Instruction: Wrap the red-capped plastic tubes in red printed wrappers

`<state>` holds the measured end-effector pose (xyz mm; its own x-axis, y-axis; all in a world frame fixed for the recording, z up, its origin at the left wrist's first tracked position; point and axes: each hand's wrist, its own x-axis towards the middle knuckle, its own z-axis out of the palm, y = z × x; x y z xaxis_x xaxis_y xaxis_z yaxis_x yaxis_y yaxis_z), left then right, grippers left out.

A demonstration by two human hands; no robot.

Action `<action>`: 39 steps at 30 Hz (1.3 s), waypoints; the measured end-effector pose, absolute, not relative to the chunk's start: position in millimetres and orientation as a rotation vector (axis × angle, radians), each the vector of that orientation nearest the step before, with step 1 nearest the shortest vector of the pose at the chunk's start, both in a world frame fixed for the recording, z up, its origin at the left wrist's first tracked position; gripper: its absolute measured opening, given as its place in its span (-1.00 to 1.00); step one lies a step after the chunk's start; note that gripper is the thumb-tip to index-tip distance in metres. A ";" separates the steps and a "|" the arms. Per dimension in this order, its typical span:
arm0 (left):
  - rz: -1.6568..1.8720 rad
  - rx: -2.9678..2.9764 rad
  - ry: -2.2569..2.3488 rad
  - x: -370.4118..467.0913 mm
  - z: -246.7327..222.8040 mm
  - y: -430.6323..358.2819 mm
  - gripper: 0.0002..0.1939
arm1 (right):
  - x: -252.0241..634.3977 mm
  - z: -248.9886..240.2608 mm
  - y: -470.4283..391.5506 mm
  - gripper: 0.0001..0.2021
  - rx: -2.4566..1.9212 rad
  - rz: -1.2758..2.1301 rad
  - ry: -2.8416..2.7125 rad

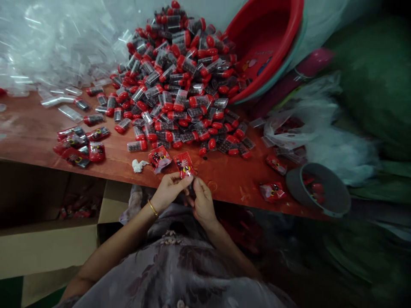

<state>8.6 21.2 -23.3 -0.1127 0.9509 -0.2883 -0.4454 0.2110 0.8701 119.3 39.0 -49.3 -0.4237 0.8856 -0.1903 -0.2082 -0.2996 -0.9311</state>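
Note:
Both of my hands meet at the table's front edge, around a small red packet with a cartoon print. My left hand, with a gold bangle at the wrist, pinches the packet's lower end between thumb and fingers. My right hand is closed beside it on a small dark item whose shape is mostly hidden by the fingers. Another red packet lies just to the left, next to a crumpled white piece. Beyond the hands rises a large heap of clear tubes with red caps.
Clear empty tubes and a stack of printed packets lie at the left. An open cardboard box stands below the edge. Red basins, a plastic bag and a grey bowl are at the right.

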 end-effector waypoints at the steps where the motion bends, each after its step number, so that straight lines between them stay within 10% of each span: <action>1: 1.375 0.608 1.135 9.7 -24.0 21.3 -0.62 | 119.8 -49.8 39.0 -0.64 -0.971 1.771 -1.192; 39: 1.354 0.408 1.094 0.3 -27.7 13.5 -0.65 | 110.1 -45.4 38.7 -0.72 -0.997 1.705 -1.443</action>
